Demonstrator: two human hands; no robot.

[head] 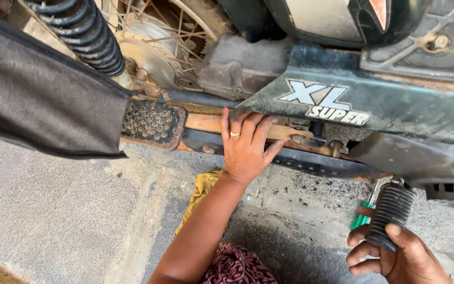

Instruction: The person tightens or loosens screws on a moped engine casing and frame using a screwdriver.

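Head view: right hand hides most of the green-handled screwdriver.

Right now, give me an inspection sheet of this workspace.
Surface: rough grey concrete floor, gritty under the bike.
Job's things: rusty orange metal bar low on the dark green moped body; black ribbed rubber footrest; green-handled screwdriver.
Clutter: yellow cloth on the floor.
Hands: left hand rests flat on the bar, ring on one finger; right hand grips the footrest, the screwdriver beside it.
Cables: nothing seen.
Surroundings: black coil spring, spoked wheel hub, perforated foot plate, dark fabric flap.
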